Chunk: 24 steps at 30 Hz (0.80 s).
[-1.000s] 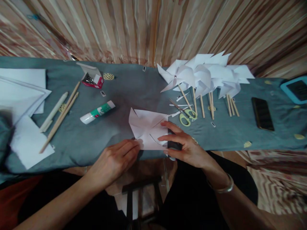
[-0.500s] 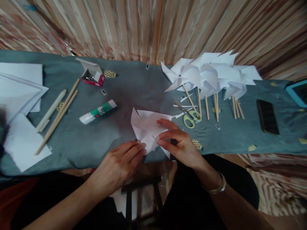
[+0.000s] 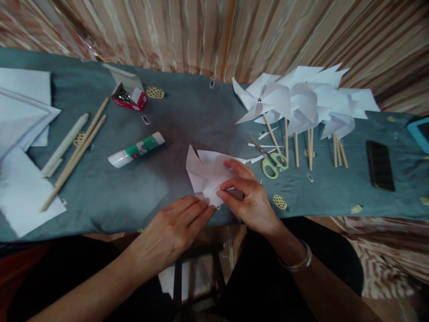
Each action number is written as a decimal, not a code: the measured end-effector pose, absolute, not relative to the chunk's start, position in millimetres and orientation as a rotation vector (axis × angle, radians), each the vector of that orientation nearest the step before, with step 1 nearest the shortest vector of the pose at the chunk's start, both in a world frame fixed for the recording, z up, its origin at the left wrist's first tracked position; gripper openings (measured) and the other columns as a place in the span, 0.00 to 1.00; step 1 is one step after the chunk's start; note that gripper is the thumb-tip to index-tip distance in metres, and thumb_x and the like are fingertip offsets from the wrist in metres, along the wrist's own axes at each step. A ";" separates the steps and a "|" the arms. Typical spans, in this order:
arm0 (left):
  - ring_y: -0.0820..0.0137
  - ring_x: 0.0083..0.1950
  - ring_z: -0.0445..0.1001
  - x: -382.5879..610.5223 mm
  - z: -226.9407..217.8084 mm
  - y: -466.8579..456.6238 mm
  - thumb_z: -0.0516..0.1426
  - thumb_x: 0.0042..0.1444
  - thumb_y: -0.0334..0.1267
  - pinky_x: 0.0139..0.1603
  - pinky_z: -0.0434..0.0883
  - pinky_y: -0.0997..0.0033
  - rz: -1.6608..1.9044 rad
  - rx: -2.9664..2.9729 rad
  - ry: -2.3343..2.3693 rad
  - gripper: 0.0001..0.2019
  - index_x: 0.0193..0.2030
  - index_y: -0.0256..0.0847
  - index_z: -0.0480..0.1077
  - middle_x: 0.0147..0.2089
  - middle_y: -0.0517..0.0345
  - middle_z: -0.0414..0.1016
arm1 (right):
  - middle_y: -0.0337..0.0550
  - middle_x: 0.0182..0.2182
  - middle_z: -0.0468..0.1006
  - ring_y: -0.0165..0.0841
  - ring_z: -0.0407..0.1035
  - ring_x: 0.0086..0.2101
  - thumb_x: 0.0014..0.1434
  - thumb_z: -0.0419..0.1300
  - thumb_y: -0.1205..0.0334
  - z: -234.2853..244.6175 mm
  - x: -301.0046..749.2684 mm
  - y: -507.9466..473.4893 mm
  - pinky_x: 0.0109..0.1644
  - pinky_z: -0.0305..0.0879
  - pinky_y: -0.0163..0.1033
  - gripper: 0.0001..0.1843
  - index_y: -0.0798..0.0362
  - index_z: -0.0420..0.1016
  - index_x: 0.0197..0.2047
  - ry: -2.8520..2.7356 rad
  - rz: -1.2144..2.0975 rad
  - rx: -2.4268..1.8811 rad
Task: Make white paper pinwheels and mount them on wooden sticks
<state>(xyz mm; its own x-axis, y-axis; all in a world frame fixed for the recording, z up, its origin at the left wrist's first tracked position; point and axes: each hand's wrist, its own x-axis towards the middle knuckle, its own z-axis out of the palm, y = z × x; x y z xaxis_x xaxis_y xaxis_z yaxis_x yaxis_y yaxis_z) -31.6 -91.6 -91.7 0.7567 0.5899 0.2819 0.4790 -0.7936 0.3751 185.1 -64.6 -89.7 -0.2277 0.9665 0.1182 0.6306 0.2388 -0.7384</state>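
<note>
A white square of paper (image 3: 211,172) with cut corners lies near the front edge of the table, its left corner standing up. My left hand (image 3: 177,226) presses its closed fingers on the paper's near left edge; its thumb is hidden. Thumb and index finger of my right hand (image 3: 250,197) are pinched on the paper's near right part, the other fingers curling over it. Just right of the paper are green-handled scissors (image 3: 273,164) among thin paper strips (image 3: 263,156). A glue stick (image 3: 137,150) with a green label lies to the left.
Several finished paper pinwheels (image 3: 301,100) on wooden sticks lie at the back right, with a dark phone (image 3: 380,164) beyond. An open red box of small metal pieces (image 3: 129,97) stands back left. White sheets (image 3: 25,112), wooden sticks (image 3: 78,156) and a pale pen-like tool (image 3: 65,143) lie left.
My left fingers have slid right along the paper's near edge, closer to my right hand. The right pinch stays on the paper. The whole view has shifted slightly.
</note>
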 end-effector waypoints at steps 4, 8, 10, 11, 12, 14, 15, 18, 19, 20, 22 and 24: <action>0.60 0.53 0.71 -30.8 -91.3 -91.6 0.45 0.66 0.29 0.52 0.74 0.58 0.582 2.666 0.836 0.17 0.58 0.31 0.64 0.50 0.44 0.75 | 0.44 0.58 0.69 0.41 0.58 0.61 0.54 0.64 0.66 -90.8 184.6 -64.6 0.65 0.55 0.54 0.03 0.48 0.76 0.31 -1.938 0.747 -1.459; 0.61 0.53 0.71 -30.7 -91.0 -91.0 0.45 0.66 0.29 0.51 0.75 0.58 0.594 2.653 0.843 0.17 0.58 0.32 0.64 0.49 0.45 0.75 | 0.42 0.58 0.69 0.42 0.58 0.61 0.54 0.64 0.65 -90.5 184.1 -64.7 0.64 0.55 0.56 0.03 0.47 0.76 0.32 -1.925 0.757 -1.470; 0.61 0.52 0.71 -30.7 -90.7 -90.7 0.45 0.66 0.29 0.51 0.75 0.59 0.590 2.652 0.842 0.16 0.58 0.31 0.64 0.49 0.45 0.75 | 0.42 0.58 0.69 0.42 0.58 0.61 0.54 0.64 0.65 -89.9 183.8 -64.6 0.64 0.55 0.56 0.03 0.47 0.76 0.32 -1.922 0.759 -1.477; 0.61 0.52 0.71 -30.6 -90.5 -90.6 0.46 0.65 0.28 0.51 0.75 0.59 0.584 2.656 0.840 0.16 0.58 0.31 0.64 0.50 0.45 0.75 | 0.42 0.58 0.70 0.42 0.58 0.61 0.54 0.64 0.65 -89.7 183.7 -64.6 0.64 0.55 0.56 0.03 0.47 0.76 0.32 -1.922 0.758 -1.480; 0.61 0.52 0.71 -30.6 -90.3 -90.5 0.46 0.65 0.28 0.51 0.75 0.59 0.580 2.660 0.836 0.16 0.58 0.30 0.64 0.50 0.45 0.75 | 0.42 0.58 0.70 0.42 0.58 0.61 0.54 0.64 0.65 -89.5 183.6 -64.5 0.64 0.55 0.56 0.03 0.47 0.76 0.32 -1.923 0.757 -1.482; 0.60 0.52 0.71 -30.7 -89.9 -90.7 0.46 0.65 0.28 0.51 0.75 0.59 0.570 2.670 0.829 0.16 0.57 0.29 0.64 0.49 0.44 0.75 | 0.43 0.58 0.70 0.42 0.58 0.61 0.54 0.65 0.65 -89.3 183.4 -64.5 0.64 0.55 0.55 0.03 0.48 0.76 0.31 -1.925 0.755 -1.484; 0.60 0.52 0.71 -30.8 -89.8 -90.9 0.46 0.65 0.28 0.51 0.75 0.58 0.563 2.673 0.829 0.16 0.57 0.29 0.64 0.49 0.44 0.75 | 0.44 0.58 0.69 0.42 0.58 0.61 0.54 0.65 0.65 -89.4 183.4 -64.5 0.64 0.56 0.55 0.03 0.48 0.76 0.31 -1.926 0.754 -1.484; 0.60 0.53 0.71 -31.1 -90.2 -91.8 0.45 0.65 0.28 0.51 0.75 0.58 0.566 2.670 0.839 0.16 0.57 0.30 0.64 0.50 0.44 0.75 | 0.44 0.58 0.69 0.42 0.59 0.61 0.54 0.65 0.65 -90.2 183.2 -64.7 0.64 0.56 0.55 0.03 0.48 0.75 0.31 -1.924 0.750 -1.481; 0.61 0.52 0.71 -31.1 -90.5 -92.1 0.46 0.65 0.28 0.51 0.75 0.58 0.571 2.665 0.843 0.16 0.58 0.31 0.64 0.50 0.44 0.75 | 0.44 0.58 0.69 0.42 0.59 0.61 0.54 0.65 0.65 -90.5 183.1 -64.8 0.64 0.56 0.55 0.03 0.48 0.75 0.31 -1.923 0.750 -1.482; 0.61 0.52 0.71 -31.1 -90.6 -92.2 0.46 0.65 0.28 0.51 0.75 0.58 0.573 2.660 0.846 0.17 0.58 0.31 0.64 0.50 0.45 0.75 | 0.43 0.58 0.69 0.42 0.59 0.61 0.54 0.65 0.65 -90.8 183.0 -65.0 0.64 0.55 0.55 0.03 0.47 0.75 0.31 -1.922 0.750 -1.482; 0.61 0.52 0.71 -30.8 -90.2 -92.1 0.45 0.65 0.29 0.51 0.75 0.58 0.575 2.658 0.849 0.17 0.58 0.32 0.64 0.49 0.45 0.75 | 0.42 0.58 0.69 0.42 0.58 0.61 0.54 0.65 0.65 -91.3 182.8 -65.2 0.64 0.55 0.56 0.03 0.47 0.75 0.31 -1.921 0.747 -1.485; 0.61 0.52 0.71 -30.3 -88.9 -91.6 0.45 0.65 0.28 0.50 0.76 0.58 0.571 2.667 0.847 0.17 0.58 0.31 0.64 0.49 0.44 0.75 | 0.42 0.58 0.69 0.42 0.58 0.61 0.54 0.65 0.65 -91.5 182.6 -65.4 0.64 0.55 0.56 0.03 0.47 0.75 0.31 -1.919 0.742 -1.484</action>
